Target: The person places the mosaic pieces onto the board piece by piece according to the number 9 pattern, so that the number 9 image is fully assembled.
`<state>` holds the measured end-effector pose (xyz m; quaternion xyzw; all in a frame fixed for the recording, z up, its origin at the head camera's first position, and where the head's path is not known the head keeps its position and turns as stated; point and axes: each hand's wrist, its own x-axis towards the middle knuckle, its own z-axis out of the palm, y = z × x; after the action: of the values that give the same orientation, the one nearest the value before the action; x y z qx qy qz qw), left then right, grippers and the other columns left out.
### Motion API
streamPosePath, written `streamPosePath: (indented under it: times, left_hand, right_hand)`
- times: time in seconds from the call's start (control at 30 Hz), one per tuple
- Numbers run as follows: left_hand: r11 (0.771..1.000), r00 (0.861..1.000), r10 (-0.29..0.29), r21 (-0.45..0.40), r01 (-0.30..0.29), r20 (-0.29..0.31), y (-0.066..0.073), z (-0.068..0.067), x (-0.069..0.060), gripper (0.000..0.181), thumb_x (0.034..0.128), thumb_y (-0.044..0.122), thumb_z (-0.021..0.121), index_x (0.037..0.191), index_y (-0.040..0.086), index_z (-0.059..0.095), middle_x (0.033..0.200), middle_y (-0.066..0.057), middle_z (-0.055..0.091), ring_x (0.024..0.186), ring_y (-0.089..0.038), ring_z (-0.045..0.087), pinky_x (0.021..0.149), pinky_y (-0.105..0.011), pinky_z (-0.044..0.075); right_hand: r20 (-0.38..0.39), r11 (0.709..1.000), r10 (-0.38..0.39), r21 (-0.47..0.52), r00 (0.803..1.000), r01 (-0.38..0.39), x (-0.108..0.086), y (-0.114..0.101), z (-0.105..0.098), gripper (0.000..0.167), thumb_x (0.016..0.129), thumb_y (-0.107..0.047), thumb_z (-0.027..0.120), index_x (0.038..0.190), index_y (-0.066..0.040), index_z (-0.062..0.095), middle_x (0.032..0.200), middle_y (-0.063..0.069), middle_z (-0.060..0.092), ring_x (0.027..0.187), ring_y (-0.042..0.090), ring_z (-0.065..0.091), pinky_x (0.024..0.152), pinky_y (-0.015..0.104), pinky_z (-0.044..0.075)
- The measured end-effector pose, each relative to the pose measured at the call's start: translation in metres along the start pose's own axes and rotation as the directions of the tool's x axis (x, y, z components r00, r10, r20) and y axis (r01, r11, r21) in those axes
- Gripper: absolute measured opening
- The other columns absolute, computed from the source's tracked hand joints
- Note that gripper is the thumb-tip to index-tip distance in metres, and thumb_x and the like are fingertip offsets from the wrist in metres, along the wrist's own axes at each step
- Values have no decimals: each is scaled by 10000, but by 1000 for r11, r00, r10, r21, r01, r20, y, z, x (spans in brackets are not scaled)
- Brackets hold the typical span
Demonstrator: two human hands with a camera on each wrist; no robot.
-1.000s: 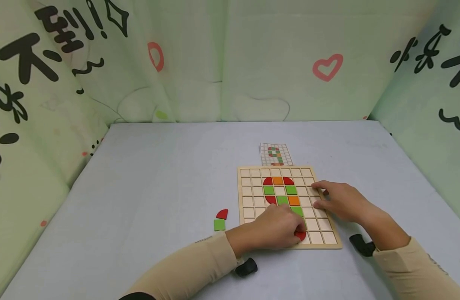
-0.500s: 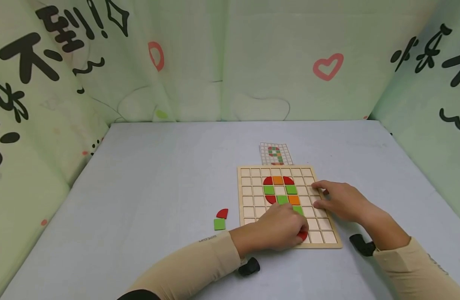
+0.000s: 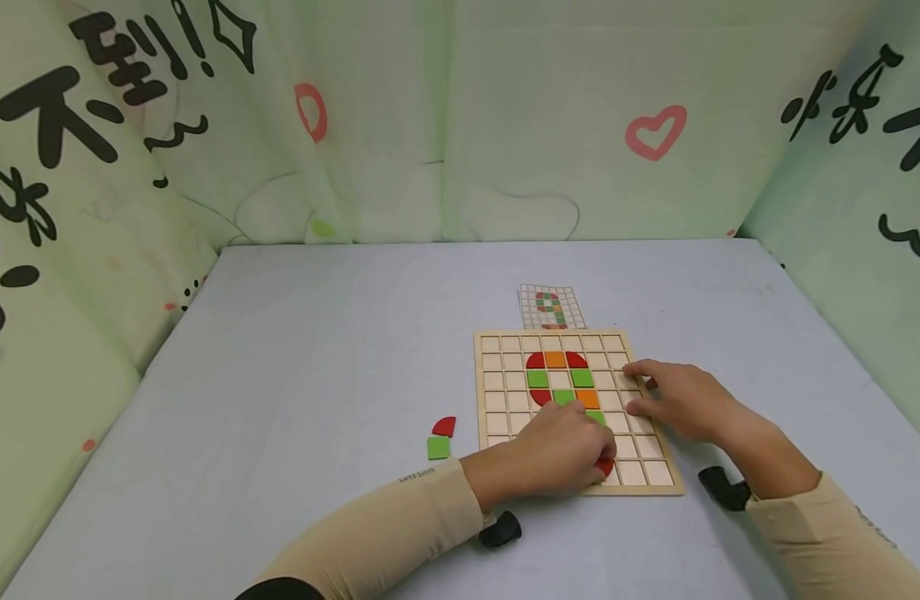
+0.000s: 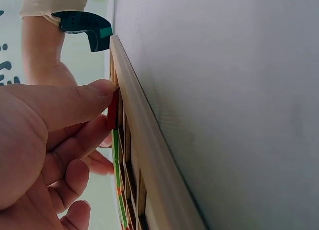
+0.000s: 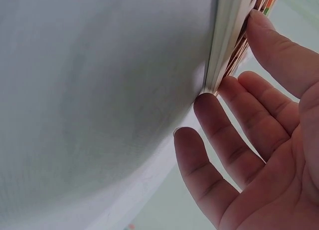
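Note:
A wooden grid board point(image 3: 647, 450) lies on the table, with red, orange and green tiles set in several of its squares. Near its lower edge my left hand point(image 3: 557, 450) pinches a red rounded tile point(image 3: 606, 467) between thumb and index finger. In the left wrist view this red tile point(image 4: 112, 113) stands at the board's surface, beside a green tile point(image 4: 115, 145); whether it is fully seated I cannot tell. My right hand point(image 3: 681, 402) rests at the board's right edge. The right wrist view has its thumb point(image 5: 261, 28) on the board and its other fingers loosely extended.
Left of the board lie a red quarter-round tile point(image 3: 444, 427) and a green square tile point(image 3: 438, 448). Behind the board is a printed grid card point(image 3: 533, 315), partly covered by it. Black wrist devices hang under both forearms. A printed curtain point(image 3: 385, 125) encloses the table.
My left hand has shifted very slightly to the right with the red tile still pinched. The right hand and the loose tiles stay in place.

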<state>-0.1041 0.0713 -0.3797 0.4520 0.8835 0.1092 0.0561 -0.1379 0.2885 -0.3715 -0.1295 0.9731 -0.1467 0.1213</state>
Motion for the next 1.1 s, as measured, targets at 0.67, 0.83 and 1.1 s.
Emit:
streamPosePath:
  times: [0.67,0.83,1.1]
  left_hand:
    - [1000,1000,-1,-6,1,24,2,2,0,30,900,286,749,880,297,730,711,235,557,819,-53,434,661,-209,326]
    - [1000,1000,-3,0,3,9,3,2,-1,39,897,277,749,867,294,732,702,232,559,798,-52,432,646,-204,327]
    - [1000,1000,-9,19,9,4,4,1,-3,14,905,288,737,898,290,750,714,224,573,793,-47,433,656,-197,321]
  right_hand:
    - [3,1000,2,7,1000,-2,1,2,1,601,882,-304,767,1337,32,562,1130,228,654,1012,402,596,828,543,487]
    - [7,1000,10,8,1000,-10,1,2,2,608,880,-305,769,1340,34,562,1138,232,651,1014,404,593,830,545,487]
    - [4,1000,3,10,1000,-3,0,1,1,607,883,-307,766,1341,34,560,1129,226,654,1008,402,596,822,540,488]
